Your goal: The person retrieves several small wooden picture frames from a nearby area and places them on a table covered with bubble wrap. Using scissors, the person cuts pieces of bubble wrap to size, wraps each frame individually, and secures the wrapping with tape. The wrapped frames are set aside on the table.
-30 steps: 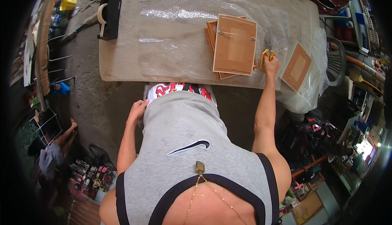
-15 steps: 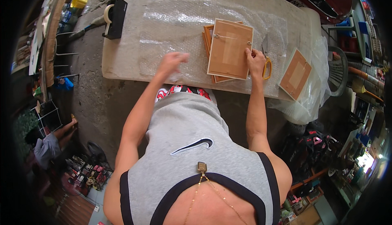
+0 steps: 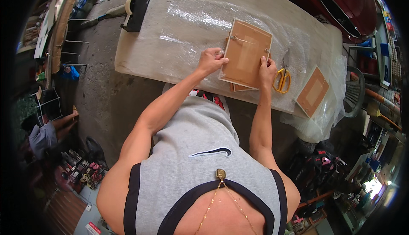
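A picture frame [image 3: 247,52] shows its brown backing, with a thin pale rim, two metal fixings and a strand of wire across the top. My left hand [image 3: 211,61] pinches its left edge, thumb on the backing. On the right edge my right hand [image 3: 267,72] grips it, thumb on top and fingers curled beneath. Part of another wooden frame [image 3: 242,87] peeks out below its lower edge; the rest is hidden. Bubble wrap [image 3: 191,17] lies spread under them on the table [image 3: 149,51]. Beside my right hand lie scissors [image 3: 282,80] with yellow handles.
Another frame [image 3: 312,92] lies back up at the table's right end, near loose clear plastic wrap [image 3: 315,124]. A black tape dispenser [image 3: 137,11] stands at the far left corner. A dark red car [image 3: 341,9] is close behind the table, a grey chair [image 3: 354,91] to the right.
My left hand has moved right from above the bubble wrap and taken hold of the frame's left edge. The right hand keeps its grip on the right edge. The whole view has shifted slightly.
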`<move>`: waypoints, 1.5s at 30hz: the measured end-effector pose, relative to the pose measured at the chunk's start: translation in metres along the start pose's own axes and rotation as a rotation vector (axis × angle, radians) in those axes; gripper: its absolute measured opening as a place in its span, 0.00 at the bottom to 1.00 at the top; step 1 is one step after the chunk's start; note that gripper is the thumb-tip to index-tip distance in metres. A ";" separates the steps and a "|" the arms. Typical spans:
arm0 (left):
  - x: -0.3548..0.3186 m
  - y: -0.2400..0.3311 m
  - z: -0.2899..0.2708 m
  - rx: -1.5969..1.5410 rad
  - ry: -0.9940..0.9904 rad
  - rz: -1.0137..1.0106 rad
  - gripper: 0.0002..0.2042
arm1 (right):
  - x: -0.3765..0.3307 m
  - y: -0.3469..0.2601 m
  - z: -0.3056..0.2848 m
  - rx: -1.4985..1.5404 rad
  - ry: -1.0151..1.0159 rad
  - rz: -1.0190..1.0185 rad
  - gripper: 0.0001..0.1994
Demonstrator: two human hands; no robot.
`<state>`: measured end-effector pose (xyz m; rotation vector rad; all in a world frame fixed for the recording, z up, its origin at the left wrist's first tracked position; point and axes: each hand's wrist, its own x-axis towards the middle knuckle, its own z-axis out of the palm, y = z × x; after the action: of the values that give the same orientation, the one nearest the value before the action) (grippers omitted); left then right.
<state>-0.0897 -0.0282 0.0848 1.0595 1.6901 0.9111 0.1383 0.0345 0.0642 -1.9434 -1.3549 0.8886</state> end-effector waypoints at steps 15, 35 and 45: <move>0.025 -0.162 -0.157 -0.264 0.291 -0.189 0.13 | -0.070 -0.070 0.221 -0.053 -0.085 -0.167 0.23; -0.019 -0.145 -0.188 0.348 -0.104 0.089 0.20 | -0.056 -0.065 0.208 0.371 -0.318 0.190 0.18; -0.036 -0.147 -0.183 0.451 0.083 0.087 0.21 | -0.048 -0.058 0.200 0.719 -0.193 0.185 0.18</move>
<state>-0.2919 -0.1347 0.0201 1.4158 1.9862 0.6461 -0.0653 0.0257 -0.0009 -1.4499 -0.7844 1.4438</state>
